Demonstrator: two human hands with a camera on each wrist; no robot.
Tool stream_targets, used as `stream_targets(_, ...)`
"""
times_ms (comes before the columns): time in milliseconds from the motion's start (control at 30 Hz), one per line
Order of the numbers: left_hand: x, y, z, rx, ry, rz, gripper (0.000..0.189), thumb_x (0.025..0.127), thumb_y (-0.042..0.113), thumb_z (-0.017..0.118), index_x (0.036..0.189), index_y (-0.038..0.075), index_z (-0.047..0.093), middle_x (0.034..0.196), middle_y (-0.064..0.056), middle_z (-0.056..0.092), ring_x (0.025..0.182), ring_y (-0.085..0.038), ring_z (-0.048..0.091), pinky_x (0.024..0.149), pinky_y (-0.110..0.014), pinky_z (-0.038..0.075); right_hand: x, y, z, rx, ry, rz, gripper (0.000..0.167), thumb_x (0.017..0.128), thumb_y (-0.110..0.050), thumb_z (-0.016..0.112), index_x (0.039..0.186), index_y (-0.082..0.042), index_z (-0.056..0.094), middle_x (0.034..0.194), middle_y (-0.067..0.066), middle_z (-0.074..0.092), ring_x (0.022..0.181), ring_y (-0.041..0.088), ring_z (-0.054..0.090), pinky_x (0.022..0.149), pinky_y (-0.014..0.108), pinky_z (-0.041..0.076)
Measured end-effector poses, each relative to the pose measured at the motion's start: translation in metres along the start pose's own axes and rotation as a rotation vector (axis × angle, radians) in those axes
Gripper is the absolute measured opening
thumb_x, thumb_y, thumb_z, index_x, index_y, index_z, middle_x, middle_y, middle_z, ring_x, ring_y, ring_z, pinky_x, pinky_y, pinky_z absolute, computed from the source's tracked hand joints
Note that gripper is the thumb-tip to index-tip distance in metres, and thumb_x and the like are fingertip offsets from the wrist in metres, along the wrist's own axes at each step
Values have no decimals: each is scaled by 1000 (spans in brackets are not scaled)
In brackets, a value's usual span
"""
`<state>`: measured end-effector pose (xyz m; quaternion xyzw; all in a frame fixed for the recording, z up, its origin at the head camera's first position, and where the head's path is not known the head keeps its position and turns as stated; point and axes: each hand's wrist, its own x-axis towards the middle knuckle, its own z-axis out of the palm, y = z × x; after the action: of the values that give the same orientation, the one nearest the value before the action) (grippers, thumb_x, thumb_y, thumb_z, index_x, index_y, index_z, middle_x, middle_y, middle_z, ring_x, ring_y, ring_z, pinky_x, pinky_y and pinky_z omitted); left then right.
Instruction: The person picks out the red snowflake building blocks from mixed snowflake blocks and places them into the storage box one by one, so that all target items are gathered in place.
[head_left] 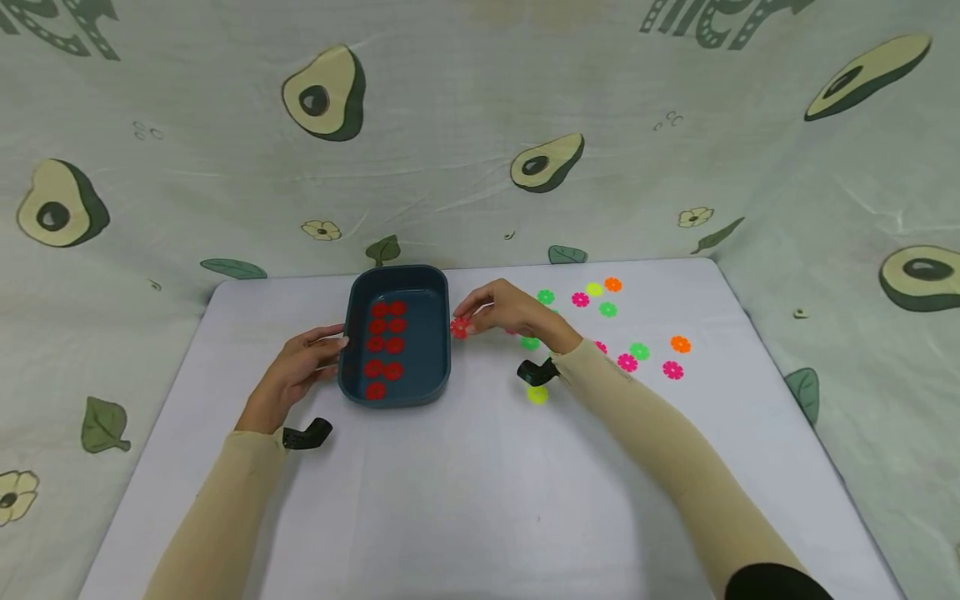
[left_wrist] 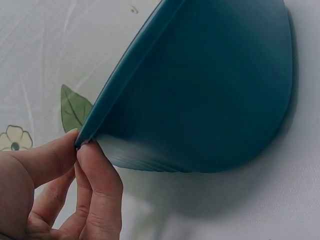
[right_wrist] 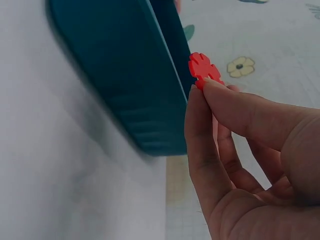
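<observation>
A dark blue rectangular tray (head_left: 424,350) with rounded corners sits left of the middle of the table. In it lie several red notched plastic discs (head_left: 394,344), mostly in two columns. My left hand (head_left: 296,367) pinches the tray's left rim between thumb and fingers; the left wrist view shows the tray's outer wall (left_wrist: 215,100) close up. Just outside the right rim, my right hand (head_left: 506,312) holds one red notched disc (right_wrist: 202,67) by its edge between thumb and index finger.
Loose notched discs lie scattered on the white table (head_left: 465,500) to the right: pink (head_left: 672,370), green (head_left: 608,309), orange (head_left: 681,344) and yellow (head_left: 537,395). Some sit partly hidden under the right forearm. A cloth printed with avocados (head_left: 326,93) hangs behind the table.
</observation>
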<state>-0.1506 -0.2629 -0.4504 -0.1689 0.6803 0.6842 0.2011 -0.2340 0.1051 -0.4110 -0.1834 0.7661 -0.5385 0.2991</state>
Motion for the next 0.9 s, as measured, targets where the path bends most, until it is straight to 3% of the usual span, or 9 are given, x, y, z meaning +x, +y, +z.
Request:
stream_targets(167,-1,1,1,-3,-5,7,62,106,17,68,160,6,42,95,13,71,82,-5,65,74,-20,57,7,-7,6,20,-18,21,29,91,10,75,119,6,75,120,15,72,96,22,69,87,34,59)
stream_targets(500,0,1,0,6,-6,11,64,106,17,68,161,5,40,95,12,70,83,-5,65,74,-21,57,22,-18,17,38,-77,59,29,92,12,73,120,5,74,108,13,69,95,23,67,84,31,59)
stream_targets(767,-1,3,1,-3,11,6,62,105,16,69,160,5,41,94,11,70,82,-6,64,74,-21,57,35,-27,28,-18,-146,76,29,91,13,74,118,4,75,104,10,71,90,19,67,89,37,59)
stream_targets(900,-2,2,1,-2,12,7,62,105,16,69,160,5,42,94,11,70,82,-6,64,74,-21,58,42,-33,35,-52,-192,74,29,91,13,73,118,4,75,100,8,72,85,17,69,81,31,60)
